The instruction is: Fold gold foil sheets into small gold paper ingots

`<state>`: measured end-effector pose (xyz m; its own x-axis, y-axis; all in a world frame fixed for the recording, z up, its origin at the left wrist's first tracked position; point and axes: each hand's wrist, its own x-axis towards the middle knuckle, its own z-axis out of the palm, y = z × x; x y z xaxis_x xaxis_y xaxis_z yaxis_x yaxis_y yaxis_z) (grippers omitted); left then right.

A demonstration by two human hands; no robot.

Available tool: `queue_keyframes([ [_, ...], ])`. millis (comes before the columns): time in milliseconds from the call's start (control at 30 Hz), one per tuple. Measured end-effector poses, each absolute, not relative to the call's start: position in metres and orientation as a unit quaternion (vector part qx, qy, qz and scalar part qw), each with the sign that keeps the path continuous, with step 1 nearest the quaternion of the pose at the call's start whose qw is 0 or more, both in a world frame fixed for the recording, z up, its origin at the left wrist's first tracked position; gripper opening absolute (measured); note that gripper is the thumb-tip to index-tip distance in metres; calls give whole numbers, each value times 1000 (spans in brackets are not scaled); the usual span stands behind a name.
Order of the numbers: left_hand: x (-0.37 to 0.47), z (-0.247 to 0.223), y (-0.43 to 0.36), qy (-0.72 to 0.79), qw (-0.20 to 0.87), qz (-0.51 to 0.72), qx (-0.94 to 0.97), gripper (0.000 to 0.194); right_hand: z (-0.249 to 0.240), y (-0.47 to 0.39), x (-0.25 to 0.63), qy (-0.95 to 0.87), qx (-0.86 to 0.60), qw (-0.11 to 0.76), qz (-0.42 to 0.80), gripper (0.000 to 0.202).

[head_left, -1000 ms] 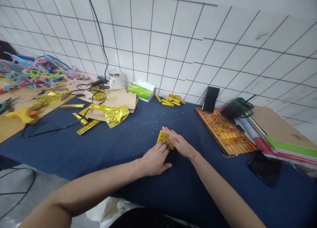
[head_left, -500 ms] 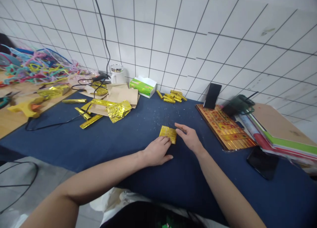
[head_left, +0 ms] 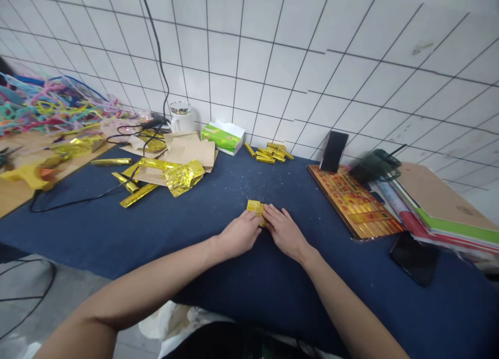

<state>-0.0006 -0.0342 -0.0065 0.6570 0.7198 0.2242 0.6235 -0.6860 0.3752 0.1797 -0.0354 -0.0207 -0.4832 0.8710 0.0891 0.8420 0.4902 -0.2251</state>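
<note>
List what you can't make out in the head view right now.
- Gold foil piece, head view: its lower part is covered by the left hand and right hand.
- Grip, head view: whether the fingers pinch or press is hidden by the hands themselves.
- Scissors, head view: cut off by the left edge.
- Orange-and-gold packet, head view: printing blurred.

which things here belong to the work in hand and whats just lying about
Part of the work, as far as I can judge:
- gold foil piece, touched by left hand and right hand
- small gold foil rolls, similar-looking material
- crumpled gold foil sheet, likewise

Probably just lying about:
- green tissue pack
- white mug
- propped smartphone
</note>
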Motion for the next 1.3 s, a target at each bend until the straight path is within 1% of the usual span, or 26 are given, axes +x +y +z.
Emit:
queue_keyframes([
  [133, -8, -4, -6, 382, 134, 167, 899, 24, -17, -37, 177, -857, -504, 76, 70, 40],
  [267, -10, 0, 7, 348, 83, 115, 927, 17, -14, -38, 175, -857, -508, 68, 57, 40],
  [433, -10, 2, 6, 337, 56, 104, 934, 16, -11, -40, 174, -857, -508, 62, 53, 40],
  [533, -11, 0, 6, 352, 60, 101, 929, 19, -11, -40, 174, -858, -508, 64, 50, 41],
  [733, -15, -8, 8, 350, 72, 118, 926, 30, -13, -40, 174, -859, -507, 56, 53, 43],
  [933, -15, -15, 6, 327, 38, 98, 939, 33, -15, -41, 172, -860, -506, 49, 47, 45],
  [1067, -13, -14, 4, 329, 22, 101, 939, 35, -14, -41, 171, -853, -515, 63, 58, 44],
  [1300, -19, -11, 10, 315, 43, 98, 943, 27, -12, -38, 176, -854, -506, 95, 75, 36],
])
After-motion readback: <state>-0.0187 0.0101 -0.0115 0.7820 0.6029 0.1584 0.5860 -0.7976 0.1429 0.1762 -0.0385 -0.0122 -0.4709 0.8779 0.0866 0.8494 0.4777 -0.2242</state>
